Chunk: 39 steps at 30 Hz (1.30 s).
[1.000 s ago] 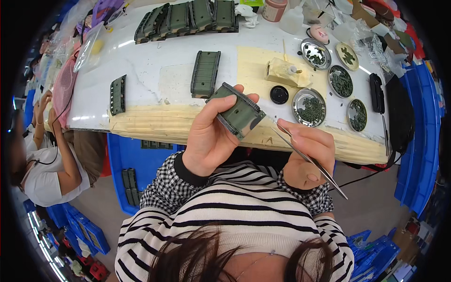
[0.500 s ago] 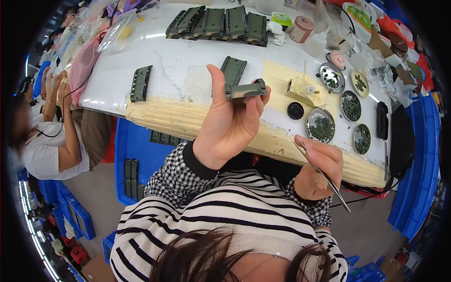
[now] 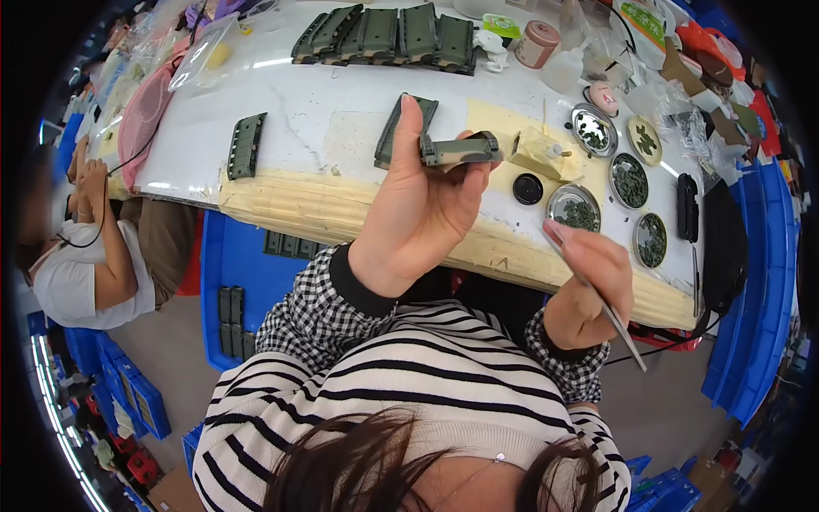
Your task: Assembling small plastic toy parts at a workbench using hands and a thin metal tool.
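My left hand (image 3: pixel 418 213) is raised over the table's near edge, its thumb up and its fingers closed round a green and tan camouflage plastic part (image 3: pixel 461 151). Lower and to the right, my right hand (image 3: pixel 595 282) pinches long metal tweezers (image 3: pixel 625 334). Their rear end slants down and right; the tips near my fingertips are blurred. Just beyond that hand sits a round metal dish (image 3: pixel 554 199) of small dark green pieces. Behind my left hand lies a flat green part (image 3: pixel 391 136), partly hidden by my thumb.
Several green ribbed parts (image 3: pixel 375 34) stand in a row at the back. Another lies at left (image 3: pixel 247 145). More small dishes (image 3: pixel 630 179), a yellow block (image 3: pixel 537 154) and a black round lid (image 3: pixel 527 189) are at right. A blue bin (image 3: pixel 226 264) is below the table; a person (image 3: pixel 102 269) sits at left.
My left hand has shifted right with the camouflage part, which now covers less of the flat green part. My right hand has brought the tweezers a little closer to the dish.
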Motion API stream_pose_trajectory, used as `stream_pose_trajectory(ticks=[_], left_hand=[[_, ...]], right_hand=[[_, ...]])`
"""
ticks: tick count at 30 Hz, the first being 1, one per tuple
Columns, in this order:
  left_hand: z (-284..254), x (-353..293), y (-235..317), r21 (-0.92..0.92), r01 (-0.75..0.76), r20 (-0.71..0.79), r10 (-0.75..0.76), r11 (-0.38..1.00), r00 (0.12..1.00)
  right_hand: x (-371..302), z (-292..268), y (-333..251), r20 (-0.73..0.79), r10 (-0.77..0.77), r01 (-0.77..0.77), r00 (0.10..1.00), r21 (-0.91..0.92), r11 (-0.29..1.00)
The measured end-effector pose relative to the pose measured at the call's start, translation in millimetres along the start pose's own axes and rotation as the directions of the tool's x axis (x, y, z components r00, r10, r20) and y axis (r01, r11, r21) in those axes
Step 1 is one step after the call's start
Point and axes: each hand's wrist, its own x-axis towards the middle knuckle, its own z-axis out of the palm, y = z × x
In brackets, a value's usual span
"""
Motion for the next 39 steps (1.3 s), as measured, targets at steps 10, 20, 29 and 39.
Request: stream_pose_trajectory(ticks=[10,20,29,39], left_hand=[[-6.4,-10.7,-15.0,0.67,-0.076,-0.094,0.186,0.739,0.978],[-1.7,-11.4,-26.7,0.794,-0.187,0.035,0.264,0.578,0.964],[-15.4,-5.5,-26.0,0.838,-0.055,-0.02,0.131,0.544,0.991],[-17.2,2.3,-38.2,0.85,0.018,-0.055,0.054,0.526,0.997]], right_hand=[[-13.2,-45.1,69.5,-0.043,0.352,-0.351,0.935,-0.251,0.902],[-6.1,-39.0,71.4,0.029,0.236,-0.204,0.971,-0.411,0.889],[-4.7,-39.1,67.1,0.005,0.256,-0.237,0.967,-0.36,0.902],[26.7,-20.7,21.4,0.294,-0.057,0.118,0.954,-0.194,0.974]])
